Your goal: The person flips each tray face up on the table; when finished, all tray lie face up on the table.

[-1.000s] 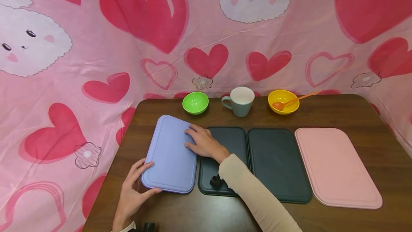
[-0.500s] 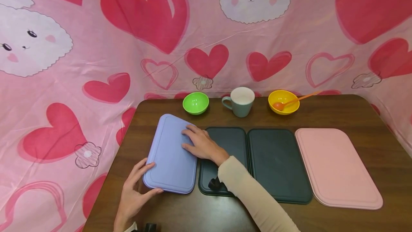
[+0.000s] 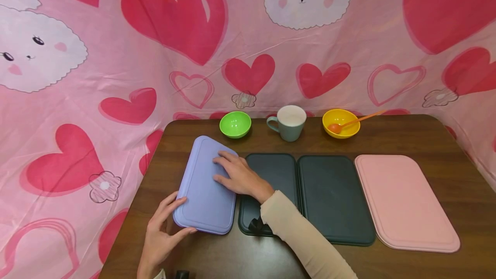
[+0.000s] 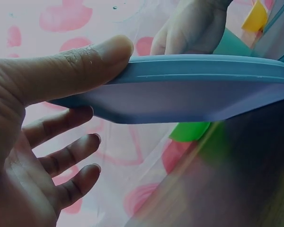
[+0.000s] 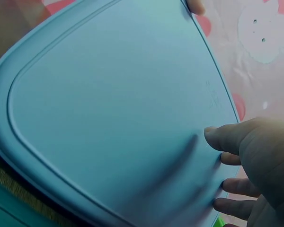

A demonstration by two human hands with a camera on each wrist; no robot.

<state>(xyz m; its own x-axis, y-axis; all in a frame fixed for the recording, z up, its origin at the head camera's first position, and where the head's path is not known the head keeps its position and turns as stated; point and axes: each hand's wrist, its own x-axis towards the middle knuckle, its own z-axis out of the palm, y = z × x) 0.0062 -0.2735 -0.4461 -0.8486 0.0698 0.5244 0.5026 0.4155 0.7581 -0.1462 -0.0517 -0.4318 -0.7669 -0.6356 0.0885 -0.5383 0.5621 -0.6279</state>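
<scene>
1. With my left hand (image 3: 156, 232) I grip near-left corner of lavender rounded-rectangle plastic board (image 3: 205, 203).
2. My right hand (image 3: 239, 175): fingers spread over its upper face, contact unclear.
3. Board tilted, at left of brown woodgrain tabletop (image 3: 248, 255), beside dark-green rounded board (image 3: 275, 168).

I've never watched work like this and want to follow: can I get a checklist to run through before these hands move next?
1. Left hand gripping purple board: ok, thumb and finger hold a corner.
2. Right hand pressing on it: cannot tell, its fingers lie over the top face.
3. Flatness of purple board: not ok, it is tilted.
4. Gap from purple board to nearest dark board: cannot tell, edges too close.
5. Green bowl apart from purple board: ok, a gap shows.
6. Orange spoon in yellow bowl: ok, handle leaning over the rim.
</scene>
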